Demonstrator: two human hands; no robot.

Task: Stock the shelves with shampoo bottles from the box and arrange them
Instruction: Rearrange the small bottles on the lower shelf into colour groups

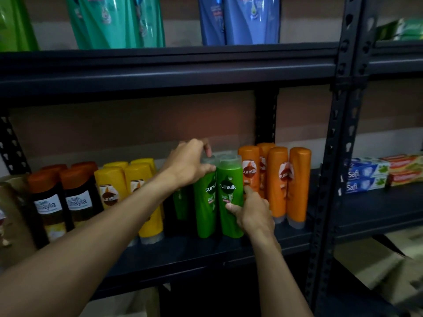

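Arranging step: left hand (190, 164) curls over one green bottle (206, 202) at its cap, right hand (250, 212) pinches the second green bottle (230, 177) low down. Both stand on the middle shelf (206, 255) (orange bottles (277, 179) just beside). Next, I'd say, square them up with labels forward.

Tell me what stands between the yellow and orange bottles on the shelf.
Green bottles fill that gap, seen in the head view. The left hand grips one by its cap; the right hand holds the other's lower side.
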